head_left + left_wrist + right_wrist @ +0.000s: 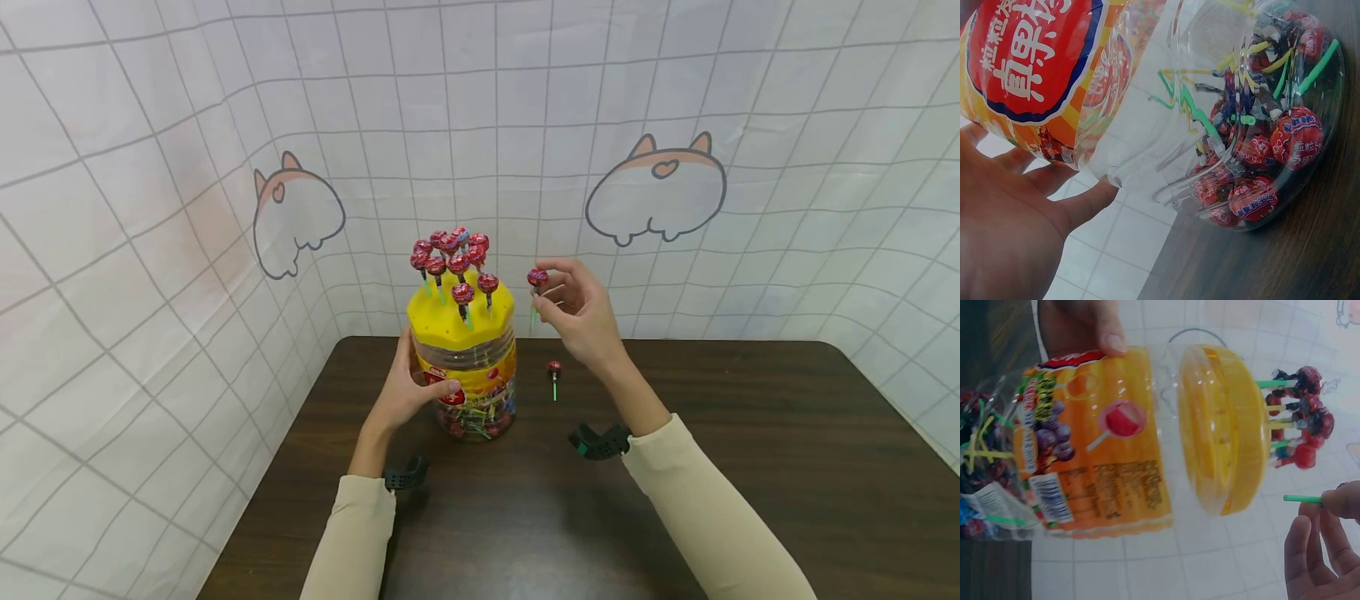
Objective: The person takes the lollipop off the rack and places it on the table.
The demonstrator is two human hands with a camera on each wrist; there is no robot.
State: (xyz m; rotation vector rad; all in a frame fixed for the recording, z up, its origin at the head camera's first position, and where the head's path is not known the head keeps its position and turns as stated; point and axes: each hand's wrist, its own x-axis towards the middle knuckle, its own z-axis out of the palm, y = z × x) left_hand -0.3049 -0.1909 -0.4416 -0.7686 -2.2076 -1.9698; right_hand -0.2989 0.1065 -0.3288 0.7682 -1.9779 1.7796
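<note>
A clear plastic candy jar (491, 377) with a yellow and orange label stands upright on the table. Several red-wrapped lollipops (462, 293) stick up out of its yellow lid (429, 323), and more lollipops (1297, 137) lie loose at the bottom. My left hand (401, 398) holds the jar's left side, its thumb across the front of the label. To the right of the lid, apart from it, my right hand (581, 315) pinches a red lollipop (537, 277) by its stick. The green stick end (1300, 498) points down, as the right wrist view shows.
One more lollipop (554, 370) with a green stick lies on the dark wooden table (720, 467), right of the jar. A white grid-patterned sheet (517, 108) with cartoon drawings hangs behind the table and along its sides.
</note>
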